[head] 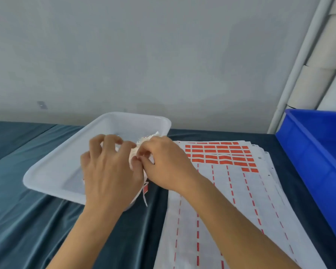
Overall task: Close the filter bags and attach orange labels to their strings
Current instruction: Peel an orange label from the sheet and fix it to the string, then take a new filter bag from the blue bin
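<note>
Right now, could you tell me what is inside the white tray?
Over the white tray, both hands, left hand and right hand, pinch a white filter bag. They cover the tray's near right corner; its visible floor is bare.

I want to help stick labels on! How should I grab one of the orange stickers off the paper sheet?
Probably pinch a corner of an orange sticker in the short bottom row of the label sheet. Come from your side: the backing below it is already peeled bare, so that lower edge is easiest to lift with a fingertip and thumb.
</note>
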The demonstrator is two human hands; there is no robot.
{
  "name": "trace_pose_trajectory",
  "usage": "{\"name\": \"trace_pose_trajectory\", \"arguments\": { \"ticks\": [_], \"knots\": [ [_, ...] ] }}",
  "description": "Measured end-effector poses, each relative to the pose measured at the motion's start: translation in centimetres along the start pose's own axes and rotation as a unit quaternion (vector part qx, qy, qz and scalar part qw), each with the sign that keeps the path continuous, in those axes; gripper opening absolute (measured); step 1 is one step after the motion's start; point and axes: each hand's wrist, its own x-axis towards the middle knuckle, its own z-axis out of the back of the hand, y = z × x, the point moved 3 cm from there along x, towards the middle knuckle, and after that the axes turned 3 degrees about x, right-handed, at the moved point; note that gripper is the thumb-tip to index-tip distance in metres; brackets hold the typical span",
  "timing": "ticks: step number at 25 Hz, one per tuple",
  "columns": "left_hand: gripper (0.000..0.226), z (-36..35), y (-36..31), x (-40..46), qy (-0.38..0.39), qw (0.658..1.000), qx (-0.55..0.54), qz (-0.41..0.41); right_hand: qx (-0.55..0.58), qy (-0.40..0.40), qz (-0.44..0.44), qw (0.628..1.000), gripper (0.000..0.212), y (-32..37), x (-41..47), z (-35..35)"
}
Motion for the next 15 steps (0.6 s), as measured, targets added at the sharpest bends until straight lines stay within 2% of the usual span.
{"name": "trace_pose_trajectory", "arguments": {
  "ticks": [2,4,6,9,11,15],
  "knots": [
    [0.019,-0.2,-3.3,0.0,-0.039,0.996,-0.057,-0.049,-0.02,-0.017,-0.007,1.0,0.014,-0.4,-1.3,2.5],
    [0.019,-1.0,-6.7,-0.6,-0.041,0.986,-0.138,-0.088,-0.069,-0.029,-0.037,0.996,0.013,-1.6,-3.2,5.2],
    [0.024,-2.2,-10.4,-1.6,0.012,0.974,-0.203,-0.101,-0.113,-0.033,-0.088,0.989,0.011,-3.6,-5.7,7.4],
    [0.027,-4.9,-16.0,-4.1,0.139,0.949,-0.267,-0.097,-0.127,-0.019,-0.195,0.972,0.012,-7.6,-10.5,9.3],
    [0.023,-7.2,-18.3,-6.2,0.187,0.935,-0.287,-0.097,-0.137,0.027,-0.252,0.958,0.019,-9.9,-13.3,9.4],
    [0.012,-11.0,-19.6,-9.4,0.256,0.917,-0.287,-0.108,-0.141,0.102,-0.308,0.935,0.013,-12.7,-16.4,8.1]
  ]
}}
